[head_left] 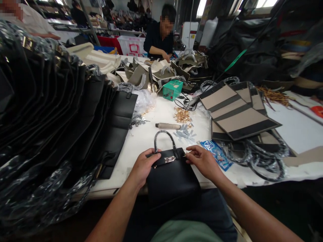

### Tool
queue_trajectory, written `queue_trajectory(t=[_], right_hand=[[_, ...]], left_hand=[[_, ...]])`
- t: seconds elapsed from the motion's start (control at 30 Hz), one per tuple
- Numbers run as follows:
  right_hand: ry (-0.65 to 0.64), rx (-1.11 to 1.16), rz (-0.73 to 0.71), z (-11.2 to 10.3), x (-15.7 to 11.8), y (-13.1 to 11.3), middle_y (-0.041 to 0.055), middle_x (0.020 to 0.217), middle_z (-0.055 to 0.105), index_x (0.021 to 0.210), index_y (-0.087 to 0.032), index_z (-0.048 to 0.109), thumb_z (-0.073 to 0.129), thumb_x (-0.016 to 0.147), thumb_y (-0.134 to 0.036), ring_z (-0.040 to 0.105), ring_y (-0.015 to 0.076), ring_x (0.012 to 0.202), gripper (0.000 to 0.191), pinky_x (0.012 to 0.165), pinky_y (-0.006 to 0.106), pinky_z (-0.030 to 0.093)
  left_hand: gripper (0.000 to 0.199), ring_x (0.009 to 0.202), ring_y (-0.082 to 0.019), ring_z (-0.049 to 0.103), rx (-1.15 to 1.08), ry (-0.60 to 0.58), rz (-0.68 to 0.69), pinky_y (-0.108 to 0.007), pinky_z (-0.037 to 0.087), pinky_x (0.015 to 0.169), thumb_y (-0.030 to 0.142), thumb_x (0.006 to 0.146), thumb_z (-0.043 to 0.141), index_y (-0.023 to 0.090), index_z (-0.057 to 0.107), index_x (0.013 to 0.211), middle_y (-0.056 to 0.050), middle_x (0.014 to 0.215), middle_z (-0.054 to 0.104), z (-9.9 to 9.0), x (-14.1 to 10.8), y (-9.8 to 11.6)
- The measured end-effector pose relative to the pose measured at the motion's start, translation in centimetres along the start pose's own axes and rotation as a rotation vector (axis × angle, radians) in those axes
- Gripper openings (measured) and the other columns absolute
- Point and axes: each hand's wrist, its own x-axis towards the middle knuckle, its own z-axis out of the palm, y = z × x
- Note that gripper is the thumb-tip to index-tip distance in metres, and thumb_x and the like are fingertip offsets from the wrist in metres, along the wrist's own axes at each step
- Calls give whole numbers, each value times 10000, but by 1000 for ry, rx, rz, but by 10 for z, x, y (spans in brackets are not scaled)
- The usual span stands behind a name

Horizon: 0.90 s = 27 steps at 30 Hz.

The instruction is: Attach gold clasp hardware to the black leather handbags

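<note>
A black handbag panel (171, 185) leans over the near table edge toward my lap, its wrapped loop handle (164, 132) standing up. A shiny metal clasp plate (169, 159) sits near its top. My left hand (146, 164) grips the panel's upper left, thumb on the front and fingers behind. At the upper right corner, my right hand (202, 159) pinches a small gold-coloured metal fitting (186, 153) against or right beside the edge. Beyond the handle lie a rod-shaped tool (168, 126), flat grey metal strips (185, 133) and a heap of small gold fittings (182, 115).
Black bag pieces (75, 111) are stacked high at left. Beige-and-black panels (242, 111) with wrapped handles pile up at right, beside a blue packet (217, 154). A green control box (172, 89) stands farther back. Across the table a co-worker (161, 37) handles pieces.
</note>
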Motion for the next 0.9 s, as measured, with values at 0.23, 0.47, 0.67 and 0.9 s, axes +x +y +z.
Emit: queue_trajectory(t=[0.23,0.47,0.67,0.9], right_hand=[[61,-258,-170,1,-6,3,29,833,703,1135,-216,674,594,867,-347,674,189,724,309,713,306,534],[44,-507,-273,2,-8,-4,22,996,712,1100,-263,674,583,889,-265,653,196,878,229,796,300,482],[26,-659,-254,6,-7,-9,-6,919,717,1106,-291,651,584,890,-260,652,184,806,228,740,281,453],[-24,-752,-150,6,1,-20,-59,696,666,1005,-284,641,602,846,-270,602,145,644,164,610,249,365]], left_hand=[[325,576,-176,650,39,24,-15,-240,478,537,316,693,748,162,691,974,-41,695,730,1,1,3],[301,610,-162,652,51,-4,-22,-231,479,569,335,729,730,173,685,979,-36,732,734,1,1,4],[308,617,-162,648,66,-3,-31,-238,477,576,334,743,724,169,679,999,-42,742,729,-1,3,4],[334,656,-170,651,70,-44,-14,-253,490,603,355,755,724,164,668,1024,-51,786,723,-4,2,2]])
